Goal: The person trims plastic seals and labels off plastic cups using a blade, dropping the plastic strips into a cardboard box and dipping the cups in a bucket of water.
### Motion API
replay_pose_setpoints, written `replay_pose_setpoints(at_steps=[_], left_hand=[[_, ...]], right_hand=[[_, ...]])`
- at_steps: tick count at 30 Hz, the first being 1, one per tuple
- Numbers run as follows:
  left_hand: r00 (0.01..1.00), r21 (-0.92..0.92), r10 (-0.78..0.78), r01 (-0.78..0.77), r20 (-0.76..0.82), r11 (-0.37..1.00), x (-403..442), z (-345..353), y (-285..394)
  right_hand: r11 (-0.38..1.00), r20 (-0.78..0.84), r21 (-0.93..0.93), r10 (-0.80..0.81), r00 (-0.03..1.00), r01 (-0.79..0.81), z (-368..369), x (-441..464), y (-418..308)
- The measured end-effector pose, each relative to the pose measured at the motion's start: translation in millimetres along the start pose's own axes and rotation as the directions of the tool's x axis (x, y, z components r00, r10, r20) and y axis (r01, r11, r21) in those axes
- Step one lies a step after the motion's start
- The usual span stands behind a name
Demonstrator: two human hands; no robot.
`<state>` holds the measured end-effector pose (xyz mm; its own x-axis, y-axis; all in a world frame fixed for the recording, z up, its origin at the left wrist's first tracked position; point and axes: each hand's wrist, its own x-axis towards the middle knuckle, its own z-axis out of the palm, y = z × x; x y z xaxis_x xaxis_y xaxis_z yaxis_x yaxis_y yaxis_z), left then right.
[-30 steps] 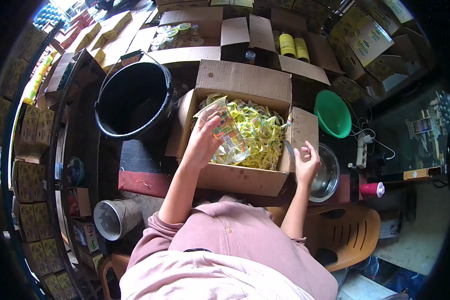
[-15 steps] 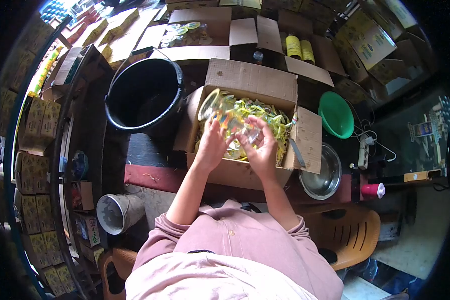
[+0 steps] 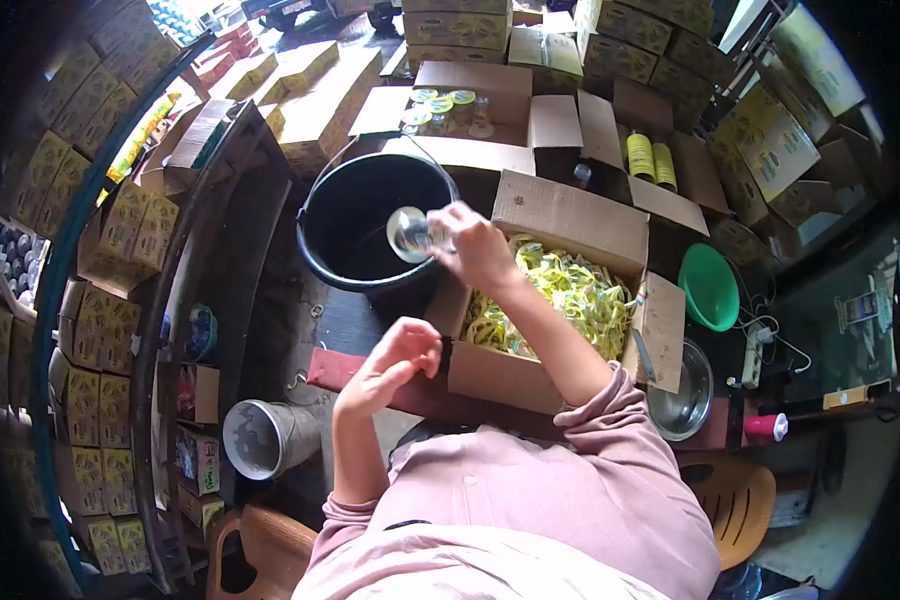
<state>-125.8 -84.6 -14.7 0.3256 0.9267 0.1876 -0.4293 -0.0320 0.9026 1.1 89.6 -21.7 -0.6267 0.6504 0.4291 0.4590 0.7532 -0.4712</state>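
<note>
**Room lined with stacked cartons (image 3: 100,410), its dark surface (image 3: 355,320) crowded with containers**

An open box (image 3: 505,380) is heaped with yellow strips (image 3: 560,290). Behind it, lidded cups (image 3: 440,112) are kept in one carton (image 3: 470,75), yellow bottles (image 3: 640,155) in another (image 3: 670,205). A black bucket (image 3: 315,255) is set beside the box; its shadowed contents cannot be made out. The left hand (image 3: 385,370) is held empty, loosely curled. In the right hand (image 3: 475,245) a clear cup (image 3: 405,237), blurred, is gripped over the bucket's opening. Probably thin-walled, it is best held lightly, well clear of the rim, and released low rather than dropped.
</note>
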Motion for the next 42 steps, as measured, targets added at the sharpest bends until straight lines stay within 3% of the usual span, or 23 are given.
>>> replay_pose_setpoints(at_steps=[1,3,4,6,7,9,10,12,14,16,18,20,21,24,26,27,28,30,31,34,38,40,42], left_hand=[[0.994,-0.006,0.098,-0.098,-0.045,0.995,2,9,12],[0.954,0.001,0.287,-0.288,-0.084,0.958,9,26,37],[0.926,0.002,0.378,-0.378,-0.027,0.926,11,34,49],[0.761,-0.181,0.634,-0.61,0.137,0.771,22,59,66],[0.694,-0.276,0.702,-0.652,0.161,0.707,23,73,75],[0.604,-0.324,0.715,-0.638,0.352,0.699,21,89,100],[0.473,-0.387,0.745,-0.649,0.47,0.656,26,90,107],[0.452,-0.366,0.646,-0.562,0.616,0.742,34,99,125],[0.413,-0.393,0.663,-0.568,0.624,0.723,43,102,130],[0.393,-0.418,0.687,-0.576,0.611,0.702,50,100,132],[0.425,-0.44,0.686,-0.542,0.591,0.716,57,98,136],[0.418,-0.457,0.712,-0.559,0.564,0.691,72,94,139],[0.353,-0.482,0.726,-0.566,0.591,0.668,83,89,140],[0.362,-0.484,0.779,-0.627,0.512,0.61,103,67,129],[0.566,-0.351,0.722,-0.633,0.397,0.69,98,30,106],[0.713,-0.181,0.69,-0.667,0.128,0.723,94,24,92],[0.744,-0.04,0.653,-0.655,0.143,0.755,97,-7,79],[0.812,0.333,0.548,-0.47,-0.202,0.818,99,-52,48],[0.769,0.478,0.516,-0.315,-0.379,0.82,101,-71,32],[0.766,0.66,0.449,-0.043,-0.46,0.75,92,-126,-6],[0.715,0.48,0.33,0.008,-0.616,0.877,96,-155,-31],[0.691,0.295,0.301,-0.131,-0.657,0.946,96,-162,-36],[0.678,0.257,0.302,-0.17,-0.67,0.951,92,-165,-34]], right_hand=[[1.0,0.072,0.006,0.027,0.997,-0.028,1,-2,-1],[0.998,-0.173,0.055,-0.025,0.985,0.035,8,-5,-7],[0.995,-0.284,0.071,-0.05,0.958,0.073,9,-7,-9],[0.997,0.061,0.05,0.056,0.997,-0.059,11,-15,-11],[0.991,-0.005,0.127,0.051,0.999,-0.05,12,-18,-10],[0.973,-0.171,0.233,0.04,0.985,0.001,9,-18,-8],[0.964,-0.259,0.264,0.038,0.965,0.033,7,-18,-8],[0.934,-0.331,0.357,0.121,0.936,0.005,2,-21,-5],[0.875,-0.292,0.473,0.269,0.918,-0.106,-7,-27,6],[0.851,-0.344,0.516,0.307,0.887,-0.094,-14,-31,29],[0.849,-0.413,0.514,0.37,0.832,-0.122,-24,-34,58],[0.91,-0.52,0.367,0.373,0.769,-0.194,-40,-36,95],[0.904,-0.542,0.354,0.408,0.735,-0.24,-51,-38,111],[0.9,-0.639,0.257,0.432,0.637,-0.352,-85,-30,163],[0.885,-0.69,0.019,0.348,0.635,-0.465,-105,-23,202],[0.874,-0.689,-0.017,0.341,0.639,-0.485,-111,-18,223],[0.867,-0.665,-0.057,0.337,0.667,-0.495,-114,-11,241],[0.847,-0.612,-0.137,0.335,0.716,-0.514,-118,4,271],[0.831,-0.574,-0.163,0.359,0.736,-0.533,-116,14,280],[0.825,-0.433,-0.26,0.366,0.824,-0.503,-99,33,324],[0.725,-0.159,-0.352,0.576,0.802,-0.592,-66,38,362],[0.695,-0.001,-0.403,0.65,0.76,-0.596,-55,32,365],[0.718,-0.142,-0.245,0.638,0.757,-0.651,-35,19,389]])
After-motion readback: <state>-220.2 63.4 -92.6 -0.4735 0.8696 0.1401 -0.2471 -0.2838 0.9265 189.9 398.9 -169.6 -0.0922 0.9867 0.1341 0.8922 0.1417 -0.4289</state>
